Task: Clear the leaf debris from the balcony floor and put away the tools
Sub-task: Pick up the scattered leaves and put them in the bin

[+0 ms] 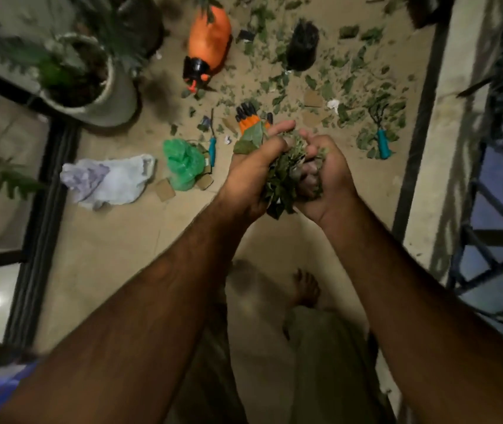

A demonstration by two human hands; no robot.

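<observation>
My left hand (253, 175) and my right hand (328, 175) are cupped together above the floor and hold a bunch of green leaves (284, 182) between them. More leaf debris (351, 87) lies scattered over the beige balcony floor (140, 240) ahead. Among it lie orange-and-black gloves (248, 117), a teal-handled hand rake (381, 139), a thin teal-handled tool (212, 145) and an orange sprayer (210, 41) on its side.
A green plastic bag (183, 163) and a white bag (109, 179) lie left of my hands. A white plant pot (115, 96) stands at the left, a small black pot (302, 47) ahead. A ledge with railing (446, 148) runs along the right. My bare foot (305, 289) is below.
</observation>
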